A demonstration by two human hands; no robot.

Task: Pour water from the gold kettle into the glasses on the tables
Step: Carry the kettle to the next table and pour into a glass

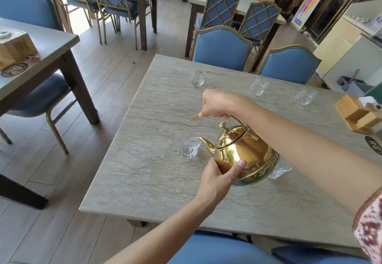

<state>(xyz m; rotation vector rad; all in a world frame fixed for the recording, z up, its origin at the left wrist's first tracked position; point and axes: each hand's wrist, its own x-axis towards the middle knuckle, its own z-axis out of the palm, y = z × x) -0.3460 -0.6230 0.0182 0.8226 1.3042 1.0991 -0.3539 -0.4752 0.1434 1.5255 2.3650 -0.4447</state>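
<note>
The gold kettle (246,156) hangs tilted to the left above the grey marble table (157,181), its spout at the rim of a near glass (189,146) that holds some water. My right hand (219,103) grips the kettle's handle from above. My left hand (219,178) cups the kettle's lower body. Another glass (280,170) is partly hidden behind the kettle. Three glasses stand along the far side: one at the left (198,76), one in the middle (259,85), one at the right (305,95).
A wooden napkin box (357,115) and a round coaster (373,145) sit at the table's right edge. Blue chairs (222,48) line the far side, another blue chair (217,249) is below me. A second table (41,57) stands at the left.
</note>
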